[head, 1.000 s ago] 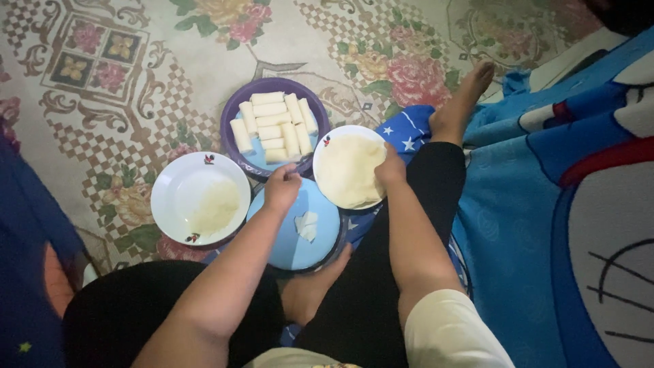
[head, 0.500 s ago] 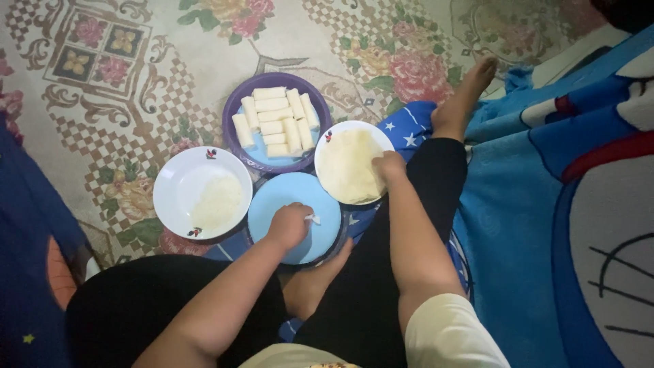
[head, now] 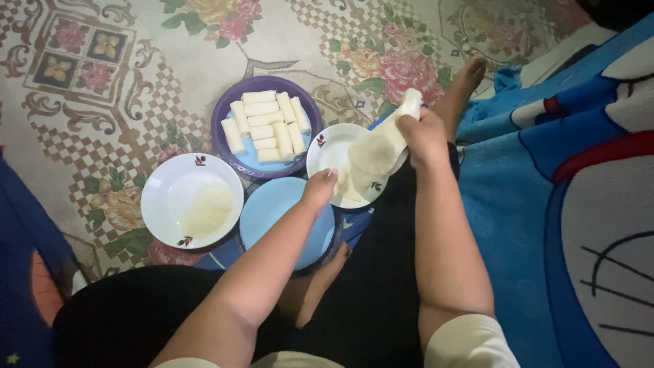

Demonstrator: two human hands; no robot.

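My right hand (head: 424, 136) pinches a thin pale wrapper sheet (head: 373, 154) and lifts its far edge off a small white plate (head: 325, 151). My left hand (head: 320, 187) grips the sheet's near edge at the plate's rim, just above a bare light-blue plate (head: 272, 208). Behind them stands a purple bowl (head: 225, 143) filled with several pale rolled pieces (head: 266, 124). At the left, a white bowl (head: 163, 197) holds a pale shredded filling (head: 206, 208).
I sit on a floral patterned mat (head: 102, 102), my black-clad legs (head: 381, 300) folded and a bare foot (head: 464, 85) stretched out at the far right. A blue cartoon-print blanket (head: 552, 191) covers the right side. Dark blue fabric (head: 20, 232) lies at the left edge.
My left hand moved from the blue plate's centre up to the white plate's rim. My right hand has peeled the wrapper up off the white plate, so it now hangs between both hands.
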